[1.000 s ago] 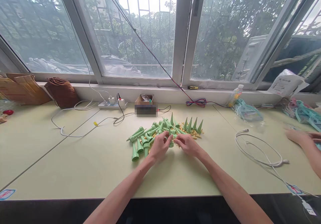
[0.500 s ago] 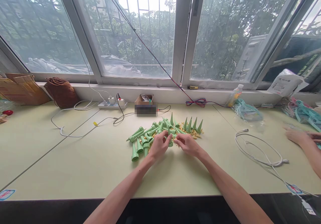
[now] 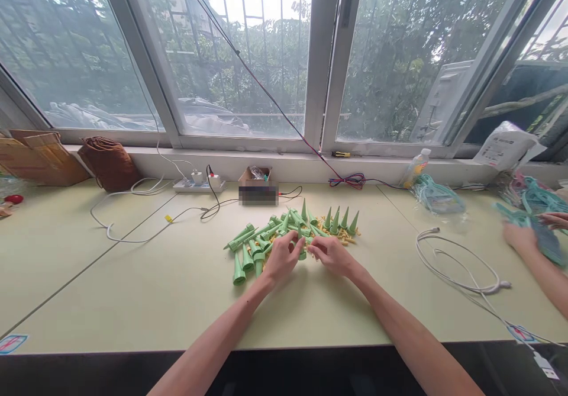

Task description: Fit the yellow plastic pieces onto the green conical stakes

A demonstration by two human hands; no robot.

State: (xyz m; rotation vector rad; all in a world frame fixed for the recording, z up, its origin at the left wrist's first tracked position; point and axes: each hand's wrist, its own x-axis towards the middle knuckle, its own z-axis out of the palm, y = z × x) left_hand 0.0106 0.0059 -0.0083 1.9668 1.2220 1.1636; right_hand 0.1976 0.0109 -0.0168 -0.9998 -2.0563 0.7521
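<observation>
My left hand [image 3: 284, 257] is closed around a green plastic cone spike [image 3: 300, 232], which stands point up with its wide collar low between the fingers. Close by on the right, my right hand [image 3: 331, 254] is pinched shut near the spike's collar; whatever sits between its fingertips is too small to make out. Beyond and left of my hands lies a heap of similar green spikes [image 3: 246, 260], some on their sides. Several more upright spikes [image 3: 344, 219] stand at the right, among small yellow pegs [image 3: 348, 239].
A small open carton [image 3: 255, 175] and a white power strip [image 3: 199, 186] are at the back. A coiled white cable [image 3: 461, 289] lies to the right. At the far right, another person's hands [image 3: 521, 239] handle a teal item [image 3: 548, 242] near bagged teal things [image 3: 439, 195].
My hands stay almost in place, with the spike in my left hand scarcely moving. At far right, the other person's hands have brought a teal item into view.
</observation>
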